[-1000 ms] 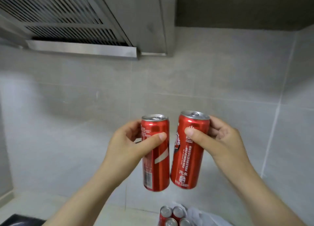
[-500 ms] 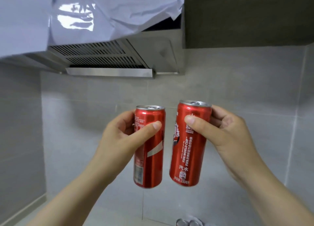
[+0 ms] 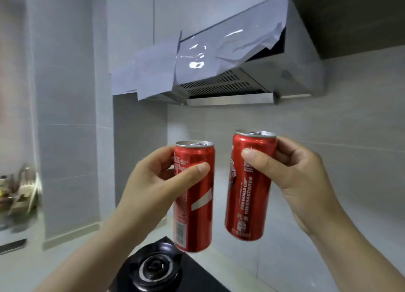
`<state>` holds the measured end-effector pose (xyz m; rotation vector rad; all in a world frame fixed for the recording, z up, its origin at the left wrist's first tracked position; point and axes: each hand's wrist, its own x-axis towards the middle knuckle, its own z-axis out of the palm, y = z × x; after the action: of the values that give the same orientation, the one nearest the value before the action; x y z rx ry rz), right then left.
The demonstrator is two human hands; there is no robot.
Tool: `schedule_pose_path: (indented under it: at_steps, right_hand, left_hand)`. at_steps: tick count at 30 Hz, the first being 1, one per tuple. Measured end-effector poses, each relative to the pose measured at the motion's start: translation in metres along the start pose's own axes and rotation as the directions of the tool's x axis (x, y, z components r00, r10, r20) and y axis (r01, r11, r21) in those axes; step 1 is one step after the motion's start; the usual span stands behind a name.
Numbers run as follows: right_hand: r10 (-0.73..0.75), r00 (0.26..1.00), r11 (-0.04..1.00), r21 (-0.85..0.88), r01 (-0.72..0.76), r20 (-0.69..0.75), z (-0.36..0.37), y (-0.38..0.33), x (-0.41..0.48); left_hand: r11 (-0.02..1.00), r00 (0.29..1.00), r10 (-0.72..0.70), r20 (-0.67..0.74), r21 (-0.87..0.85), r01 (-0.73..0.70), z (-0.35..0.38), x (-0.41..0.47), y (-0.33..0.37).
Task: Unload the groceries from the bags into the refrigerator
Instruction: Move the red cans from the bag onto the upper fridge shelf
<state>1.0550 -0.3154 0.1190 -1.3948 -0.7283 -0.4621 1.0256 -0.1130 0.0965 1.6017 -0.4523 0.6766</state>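
Observation:
I hold two tall red soda cans upright in front of me, side by side and slightly apart. My left hand grips the left can near its top, thumb across the front. The right can, printed with white lettering, sits a little higher and tilts slightly, with my right hand wrapped around its upper part. Both cans hang in the air above a black gas burner. No bag and no refrigerator are in view.
A steel range hood partly covered with wrinkled film hangs overhead. Grey tiled walls stand behind and to the left. A blurred rack of kitchen items sits at the far left. The black cooktop lies below the cans.
My view has swung left: the hood shifted right and up, the gas burner and left wall came into sight, and the cans at the bottom edge dropped out. Both hands keep their cans.

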Motion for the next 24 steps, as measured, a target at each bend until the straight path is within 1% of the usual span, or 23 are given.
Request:
schedule_pose_path:
  at_steps: [6,11,15,19,24]
  right_hand:
    - [-0.013,0.979,0.989,0.145,-0.017,0.202,0.077,-0.003,0.004]
    - [-0.049,0.951,0.959,0.280,-0.041,0.307,0.162,-0.010,0.002]
    - [-0.085,0.904,0.935,0.347,-0.073,0.419,0.236,-0.019,-0.007]
    - [-0.121,0.863,0.894,0.431,-0.120,0.491,0.307,-0.029,-0.021]
    - [-0.172,0.803,0.830,0.523,-0.193,0.570,0.382,-0.038,-0.037]
  left_hand:
    - [0.994,0.978,0.027,-0.206,0.108,-0.005,-0.071,-0.031,0.041]
    - [0.972,0.942,0.069,-0.329,0.233,0.011,-0.141,-0.061,0.073]
    - [0.948,0.896,0.092,-0.434,0.314,0.055,-0.199,-0.090,0.098]
    - [0.908,0.849,0.115,-0.516,0.402,0.121,-0.253,-0.124,0.123]
    - [0.849,0.768,0.158,-0.621,0.482,0.215,-0.299,-0.161,0.150]
